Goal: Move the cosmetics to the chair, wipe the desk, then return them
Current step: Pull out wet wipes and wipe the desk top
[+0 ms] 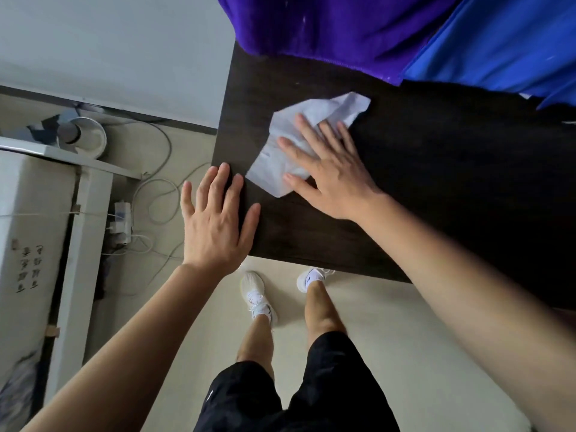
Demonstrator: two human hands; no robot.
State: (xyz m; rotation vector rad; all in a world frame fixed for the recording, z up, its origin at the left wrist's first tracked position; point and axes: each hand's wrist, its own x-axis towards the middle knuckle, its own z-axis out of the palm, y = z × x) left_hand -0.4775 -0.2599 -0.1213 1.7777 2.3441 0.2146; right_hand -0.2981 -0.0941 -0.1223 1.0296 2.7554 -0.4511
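A dark wooden desk (pixel 436 188) fills the right half of the head view. On its left part lies a white wipe (pixel 280 151), crumpled at its far end. My right hand (pixel 327 173) presses flat on the wipe with straight, spread fingers. My left hand (pixel 218 219) is spread flat at the desk's left front corner, fingers straight, holding nothing. No cosmetics and no chair are in view.
Purple cloth (pixel 327 23) and blue cloth (pixel 498 48) hang over the desk's far edge. On the floor to the left lie a power strip (pixel 121 222) with white cables, a white round fan (pixel 82 135) and a white cabinet (pixel 34 244). My legs and white shoes stand before the desk.
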